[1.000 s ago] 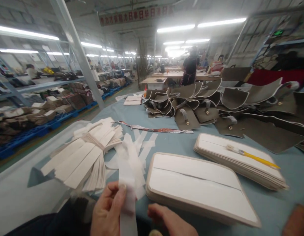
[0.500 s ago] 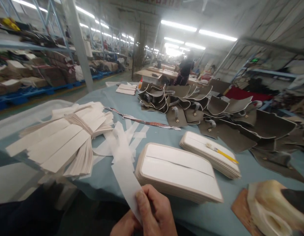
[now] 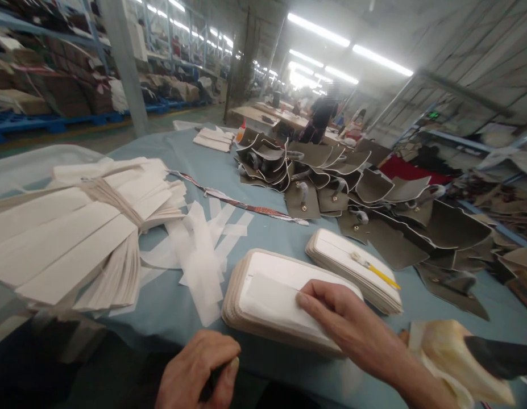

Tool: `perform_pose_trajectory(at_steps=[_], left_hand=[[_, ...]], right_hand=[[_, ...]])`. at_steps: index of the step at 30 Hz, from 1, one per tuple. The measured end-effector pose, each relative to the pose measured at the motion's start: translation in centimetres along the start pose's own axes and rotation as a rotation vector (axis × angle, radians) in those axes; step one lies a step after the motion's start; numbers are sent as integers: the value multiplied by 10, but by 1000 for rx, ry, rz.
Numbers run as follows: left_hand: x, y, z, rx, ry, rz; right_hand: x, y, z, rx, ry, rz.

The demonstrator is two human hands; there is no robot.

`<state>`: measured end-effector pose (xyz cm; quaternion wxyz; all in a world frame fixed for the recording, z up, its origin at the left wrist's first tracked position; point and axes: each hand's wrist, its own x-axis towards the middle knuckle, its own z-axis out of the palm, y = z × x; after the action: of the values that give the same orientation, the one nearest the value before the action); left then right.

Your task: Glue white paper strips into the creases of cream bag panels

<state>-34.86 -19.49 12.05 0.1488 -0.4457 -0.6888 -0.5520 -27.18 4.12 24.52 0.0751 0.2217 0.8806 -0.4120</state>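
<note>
My right hand [image 3: 335, 309] pinches a translucent white strip [image 3: 272, 295] that lies over the top of a stack of rounded white panels [image 3: 235, 301]. My left hand [image 3: 199, 369] is curled at the table's front edge, left of the stack, and whether anything is inside it is hidden. More translucent strips [image 3: 201, 255] lie crossed in a pile left of the stack. Farther left rests a large tied bundle of cream strips [image 3: 79, 238]. Behind my right hand a second panel stack [image 3: 331, 255] carries a yellow-handled brush [image 3: 382, 275].
Dark brown curved pieces [image 3: 386, 227] with clasps cover the back right of the blue-green table [image 3: 156, 149]. A cream container [image 3: 451, 352] with a dark handle stands front right. A twisted cord [image 3: 241, 204] lies mid-table. A person [image 3: 320, 116] stands behind.
My right hand has moved right and up, bringing the strip from the table's front edge onto the panel stack. My left hand has parted from it. The view has shifted slightly.
</note>
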Motion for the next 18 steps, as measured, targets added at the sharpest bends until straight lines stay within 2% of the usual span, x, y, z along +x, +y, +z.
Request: perform_pose_trajectory(at_steps=[7,13,18], left_hand=[[8,-14,3,74,4,4],[14,-18,5,109,-1,18],[16,-20,5,141,-29,-3]], right_hand=[[34,-2,-2,-108,-50,-12],[43,-1,-4,-263,-37,17],[48,4,-4,-260,-39,12]])
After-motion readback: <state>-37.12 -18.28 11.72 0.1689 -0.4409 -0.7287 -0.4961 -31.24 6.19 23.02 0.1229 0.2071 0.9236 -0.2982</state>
